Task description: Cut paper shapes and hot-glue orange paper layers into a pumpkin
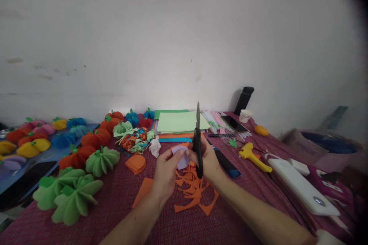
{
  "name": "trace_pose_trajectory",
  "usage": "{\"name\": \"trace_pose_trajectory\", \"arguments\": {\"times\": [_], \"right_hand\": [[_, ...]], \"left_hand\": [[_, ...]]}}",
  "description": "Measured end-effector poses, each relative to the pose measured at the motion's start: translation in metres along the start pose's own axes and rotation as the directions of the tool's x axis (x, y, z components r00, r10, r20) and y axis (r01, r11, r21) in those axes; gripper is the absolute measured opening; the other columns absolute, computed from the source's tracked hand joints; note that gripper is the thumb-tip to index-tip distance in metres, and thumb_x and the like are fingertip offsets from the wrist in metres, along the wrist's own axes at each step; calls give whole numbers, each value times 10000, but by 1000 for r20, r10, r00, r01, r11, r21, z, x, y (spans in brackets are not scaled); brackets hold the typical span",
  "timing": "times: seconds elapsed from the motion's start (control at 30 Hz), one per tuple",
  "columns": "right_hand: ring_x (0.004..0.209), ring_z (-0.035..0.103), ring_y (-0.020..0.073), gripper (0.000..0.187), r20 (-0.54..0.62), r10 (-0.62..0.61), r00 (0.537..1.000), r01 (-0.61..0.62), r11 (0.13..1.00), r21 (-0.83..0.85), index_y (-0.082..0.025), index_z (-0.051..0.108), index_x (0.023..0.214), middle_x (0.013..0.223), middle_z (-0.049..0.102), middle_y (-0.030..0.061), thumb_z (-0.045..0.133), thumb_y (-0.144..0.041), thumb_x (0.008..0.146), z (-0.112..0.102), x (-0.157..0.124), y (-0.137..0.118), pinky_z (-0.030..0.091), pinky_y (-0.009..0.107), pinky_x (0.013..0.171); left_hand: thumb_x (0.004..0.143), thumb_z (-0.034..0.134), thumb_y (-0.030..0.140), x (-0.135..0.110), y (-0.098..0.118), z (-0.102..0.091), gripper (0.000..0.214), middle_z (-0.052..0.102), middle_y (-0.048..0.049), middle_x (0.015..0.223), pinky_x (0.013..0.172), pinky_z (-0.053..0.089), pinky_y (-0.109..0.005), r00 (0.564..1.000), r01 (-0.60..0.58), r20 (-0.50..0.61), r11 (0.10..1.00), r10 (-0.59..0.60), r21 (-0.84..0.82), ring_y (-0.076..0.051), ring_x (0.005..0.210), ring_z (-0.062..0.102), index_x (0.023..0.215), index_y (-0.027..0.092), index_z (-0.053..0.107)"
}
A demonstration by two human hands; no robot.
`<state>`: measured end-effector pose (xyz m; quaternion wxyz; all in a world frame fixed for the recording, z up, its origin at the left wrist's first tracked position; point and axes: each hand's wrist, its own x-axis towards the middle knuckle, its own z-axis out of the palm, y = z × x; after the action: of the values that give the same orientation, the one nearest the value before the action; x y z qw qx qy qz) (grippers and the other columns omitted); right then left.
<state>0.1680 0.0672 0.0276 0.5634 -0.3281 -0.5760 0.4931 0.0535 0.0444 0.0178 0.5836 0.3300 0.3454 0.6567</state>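
My left hand (165, 174) pinches a curved piece of light purple paper (182, 164) between thumb and fingers. A strip of orange paper shows just behind its upper edge. My right hand (211, 160) is closed around the black handles of a pair of scissors (197, 143), whose blades point upward, away from the purple piece. The right fingertips also reach the right edge of the purple piece. Below both hands lies a heap of orange paper scraps (192, 189). To the left are stacked rounded orange paper pieces (136, 164) and a flat orange sheet (143, 191), partly behind my left forearm.
Green, orange, blue and yellow paper pumpkins (97, 138) crowd the left side. Coloured paper sheets (178, 121) lie ahead, beside mixed scraps (134, 139). Toward the right are a yellow glue gun (254, 157), a white power bank (303, 187), a paper cup (245, 116) and a black bottle (243, 100).
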Motion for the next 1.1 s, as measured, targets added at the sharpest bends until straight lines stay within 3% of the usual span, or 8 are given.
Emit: {"name": "trace_pose_trajectory", "arguments": {"times": [0.47, 0.63, 0.7, 0.83, 0.93, 1.1], "right_hand": [[699, 537, 158, 468, -5, 11, 1000, -11, 1000, 29, -256, 476, 976, 767, 527, -16, 753, -375, 617, 5, -1, 11, 462, 288, 605], [736, 523, 146, 451, 99, 133, 986, -130, 991, -35, -240, 487, 1048, 816, 530, -16, 708, -377, 680, -18, -14, -6, 432, 272, 674], [737, 509, 148, 410, 207, 176, 962, -156, 982, -110, -225, 518, 1041, 794, 517, -18, 683, -389, 704, -36, -25, -15, 416, 270, 693], [813, 505, 182, 343, 393, 322, 862, -212, 931, -297, -201, 591, 982, 859, 541, 16, 628, -444, 741, -71, -52, -29, 409, 285, 743], [703, 476, 158, 403, 388, 476, 789, -303, 852, -428, -199, 616, 981, 811, 522, 20, 610, -512, 727, -86, -69, -34, 399, 254, 620], [615, 436, 131, 521, 329, 597, 732, -435, 781, -449, -201, 613, 1037, 738, 490, 8, 633, -561, 661, -89, -81, -33, 385, 240, 555]], "left_hand": [[595, 746, 256, 1, 0, -1, 237, 687, -22, 697, 594, 437, -228, 997, 14, -72, 1000, -14, 4, -114, 595, 591, 790, 130, 700], [571, 755, 267, 4, 3, -2, 260, 680, -24, 675, 573, 434, -231, 991, 38, -129, 999, -37, 9, -117, 574, 588, 768, 114, 683], [553, 763, 271, 6, 4, -4, 281, 676, -24, 667, 563, 436, -236, 987, 58, -148, 998, -59, -6, -121, 566, 587, 765, 109, 675], [514, 781, 263, 9, 3, -8, 299, 658, -4, 637, 549, 429, -226, 980, 88, -176, 995, -95, -45, -107, 543, 573, 747, 115, 665], [513, 777, 264, 11, 2, -9, 297, 661, -8, 646, 548, 430, -221, 982, 86, -167, 996, -91, -36, -103, 545, 576, 744, 116, 665], [504, 779, 272, 11, 3, -8, 301, 652, -1, 626, 516, 415, -212, 982, 95, -161, 995, -96, -16, -96, 525, 563, 738, 118, 668]]}}
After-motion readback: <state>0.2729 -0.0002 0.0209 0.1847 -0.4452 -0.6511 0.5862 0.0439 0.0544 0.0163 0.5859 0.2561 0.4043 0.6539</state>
